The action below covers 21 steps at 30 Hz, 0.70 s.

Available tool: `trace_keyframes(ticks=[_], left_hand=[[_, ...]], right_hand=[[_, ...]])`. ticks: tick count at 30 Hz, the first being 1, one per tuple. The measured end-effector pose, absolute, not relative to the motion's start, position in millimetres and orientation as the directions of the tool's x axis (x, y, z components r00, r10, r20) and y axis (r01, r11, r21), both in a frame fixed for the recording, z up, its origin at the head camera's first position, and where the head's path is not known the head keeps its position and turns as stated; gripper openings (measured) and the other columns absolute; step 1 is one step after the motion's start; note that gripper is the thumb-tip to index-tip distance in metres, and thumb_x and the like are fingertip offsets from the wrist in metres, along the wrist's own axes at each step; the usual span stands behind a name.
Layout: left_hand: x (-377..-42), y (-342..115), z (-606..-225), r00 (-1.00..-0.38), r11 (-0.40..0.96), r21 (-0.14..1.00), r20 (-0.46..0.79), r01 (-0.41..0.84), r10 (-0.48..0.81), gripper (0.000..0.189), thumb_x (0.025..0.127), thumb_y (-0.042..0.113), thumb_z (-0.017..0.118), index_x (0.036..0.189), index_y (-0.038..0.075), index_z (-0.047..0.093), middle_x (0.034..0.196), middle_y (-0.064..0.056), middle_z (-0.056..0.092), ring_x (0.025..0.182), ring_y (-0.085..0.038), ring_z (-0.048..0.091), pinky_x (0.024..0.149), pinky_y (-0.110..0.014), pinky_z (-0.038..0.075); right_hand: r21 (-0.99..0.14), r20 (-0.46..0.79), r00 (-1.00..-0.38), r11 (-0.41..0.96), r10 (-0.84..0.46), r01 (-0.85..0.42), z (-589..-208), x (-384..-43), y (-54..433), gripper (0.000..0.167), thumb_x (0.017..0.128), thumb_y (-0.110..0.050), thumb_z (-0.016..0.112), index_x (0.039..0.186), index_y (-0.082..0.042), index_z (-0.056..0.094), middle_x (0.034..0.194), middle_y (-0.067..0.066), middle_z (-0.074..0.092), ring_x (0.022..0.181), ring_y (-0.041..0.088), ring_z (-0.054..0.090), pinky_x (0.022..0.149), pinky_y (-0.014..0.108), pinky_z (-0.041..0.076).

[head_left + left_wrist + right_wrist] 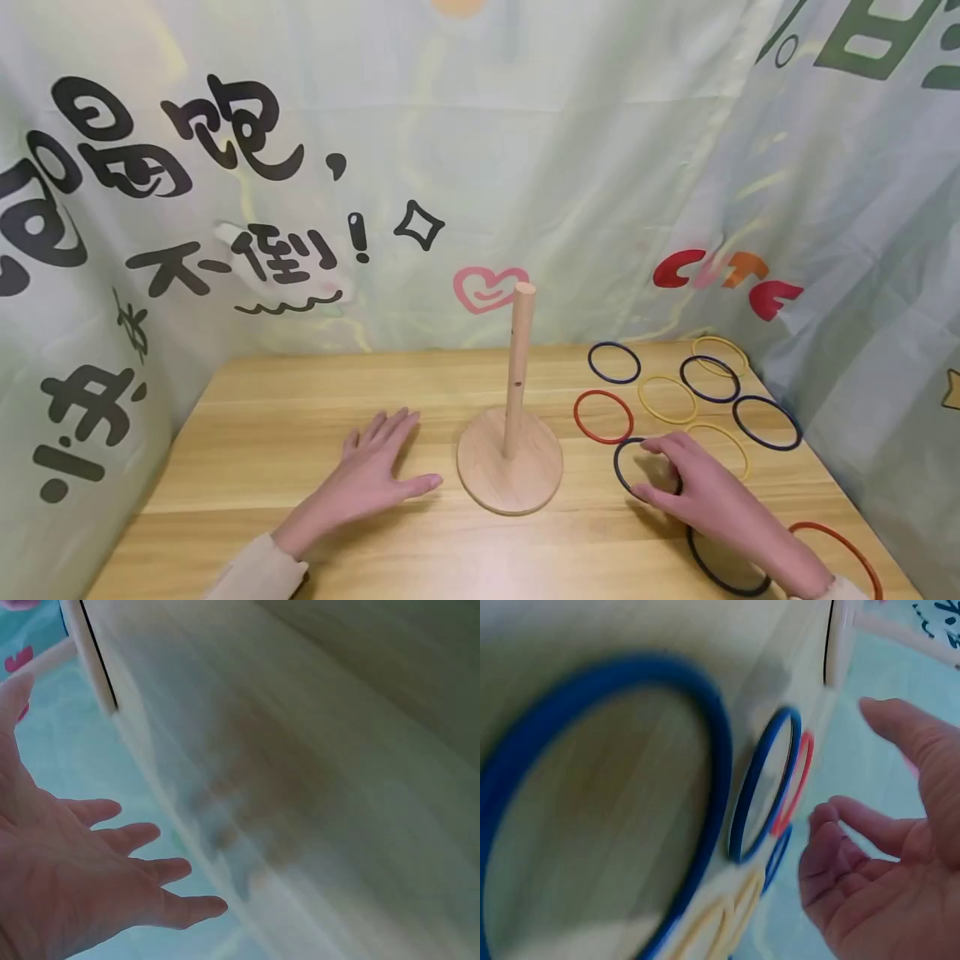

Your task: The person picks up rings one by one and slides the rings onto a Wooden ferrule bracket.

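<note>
In the head view my right hand (pixel 701 487) hovers over a dark blue ring (pixel 617 467), thumb and fingers apart on either side of it. The right wrist view shows this hand (pixel 885 862) with a gap between thumb and fingers and nothing held; the blue ring (pixel 745 784) lies flat beyond. Left of centre, my left hand (pixel 367 479) spreads its fingers low above the tabletop, holding nothing. Between the hands stands a wooden peg (pixel 520 367) upright on a round base (pixel 480 475).
Farther back on the wooden table (pixel 300 400) lie a red ring (pixel 576 417) and several blue and yellow rings, some overlapping. Under my right forearm are another dark ring (pixel 708 575) and a red ring (pixel 847 537). A printed curtain (pixel 375 133) encloses the back and sides.
</note>
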State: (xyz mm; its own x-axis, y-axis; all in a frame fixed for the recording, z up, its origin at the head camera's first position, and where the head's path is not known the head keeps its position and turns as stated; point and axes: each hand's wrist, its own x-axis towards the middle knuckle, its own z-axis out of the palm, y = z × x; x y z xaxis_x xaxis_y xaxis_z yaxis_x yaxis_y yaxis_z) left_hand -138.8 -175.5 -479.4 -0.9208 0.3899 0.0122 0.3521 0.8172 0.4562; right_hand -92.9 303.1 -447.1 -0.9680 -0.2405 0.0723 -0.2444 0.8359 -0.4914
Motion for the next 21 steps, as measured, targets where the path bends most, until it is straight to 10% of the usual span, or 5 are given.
trace_keyframes(ticks=[21], left_hand=[[-158,-120,-486,-0.835,0.770,0.443,-0.081,0.459,0.544,0.112,0.088,0.082,0.070,0.174,0.020,0.033,0.178,-0.024,0.019,0.161,-0.055,0.011,0.115,-0.086,0.005]], right_hand=[[-0.459,-0.031,-0.991,0.883,-0.132,-0.104,-466,-96,277,0.018,0.090,-0.012,0.089,0.087,-0.016,0.071,0.086,-0.005,0.058,0.079,0.013,0.053,0.074,0.038,0.050]])
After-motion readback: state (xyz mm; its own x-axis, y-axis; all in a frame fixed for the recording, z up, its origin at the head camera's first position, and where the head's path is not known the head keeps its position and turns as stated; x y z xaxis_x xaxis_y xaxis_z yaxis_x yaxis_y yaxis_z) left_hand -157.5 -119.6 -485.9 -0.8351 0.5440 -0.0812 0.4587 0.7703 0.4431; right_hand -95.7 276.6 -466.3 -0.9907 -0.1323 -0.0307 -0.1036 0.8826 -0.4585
